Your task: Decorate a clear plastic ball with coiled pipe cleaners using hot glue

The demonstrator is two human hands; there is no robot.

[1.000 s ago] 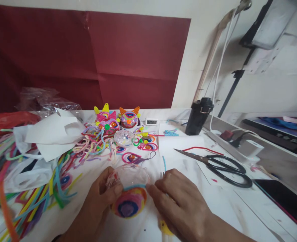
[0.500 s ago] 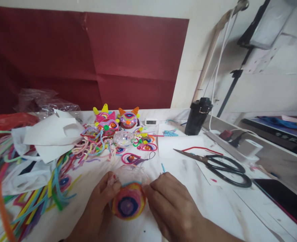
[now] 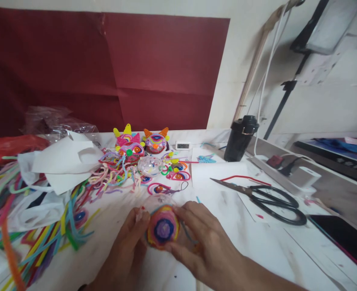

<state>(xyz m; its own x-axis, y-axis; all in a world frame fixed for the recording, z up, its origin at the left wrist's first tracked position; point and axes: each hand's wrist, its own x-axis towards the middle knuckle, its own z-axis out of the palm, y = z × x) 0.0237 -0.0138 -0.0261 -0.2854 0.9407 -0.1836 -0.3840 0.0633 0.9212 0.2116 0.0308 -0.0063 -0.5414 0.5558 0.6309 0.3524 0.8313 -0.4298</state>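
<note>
The left hand (image 3: 128,242) and right hand (image 3: 207,238) grip between them a round, ringed purple, blue, pink and yellow disc (image 3: 164,229), over the white marbled counter (image 3: 257,242); multicoloured fuzzy stems (image 3: 45,244) lie at nine o'clock from it, an orange-eared patterned ball (image 3: 156,142) at twelve.

My left grip (image 3: 127,238) and right grip (image 3: 210,236) hide parts of the rim of the round fuzzy disc with purple, blue, pink and yellow rings (image 3: 164,229). Blur obscures the outline of the clear plastic shell (image 3: 158,200) above it. The light-blue fuzzy strip (image 3: 188,232) shows only partly within my right grip. Digits on the small white rectangular timer (image 3: 183,145) are too small to read. The right edge cuts off the flat black phone (image 3: 342,238).
</note>
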